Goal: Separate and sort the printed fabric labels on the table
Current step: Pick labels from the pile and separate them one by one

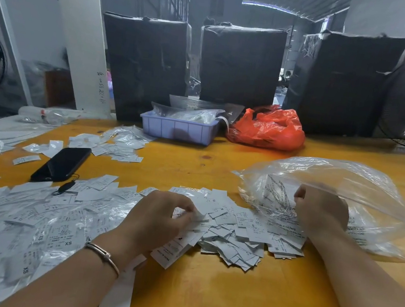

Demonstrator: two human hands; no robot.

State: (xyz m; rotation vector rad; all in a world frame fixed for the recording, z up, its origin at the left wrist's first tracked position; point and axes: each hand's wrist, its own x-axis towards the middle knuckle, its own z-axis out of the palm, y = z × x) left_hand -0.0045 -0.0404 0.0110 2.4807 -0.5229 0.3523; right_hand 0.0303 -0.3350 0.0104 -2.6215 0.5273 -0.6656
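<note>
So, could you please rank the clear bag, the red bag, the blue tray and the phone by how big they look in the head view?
1. clear bag, though nearest
2. red bag and blue tray, alike
3. phone

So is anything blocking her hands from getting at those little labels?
Nothing visible does. The left hand already pinches labels at the loose pile of labels. The right hand reaches into the clear plastic bag, whose open mouth faces the pile.

Bare table [201, 297] between the forearms and mid-table; labels [231, 236] heaped ahead, phone [61, 164] left, bag [333, 199] right, tray [177, 128] and boxes [241, 64] behind.
</note>
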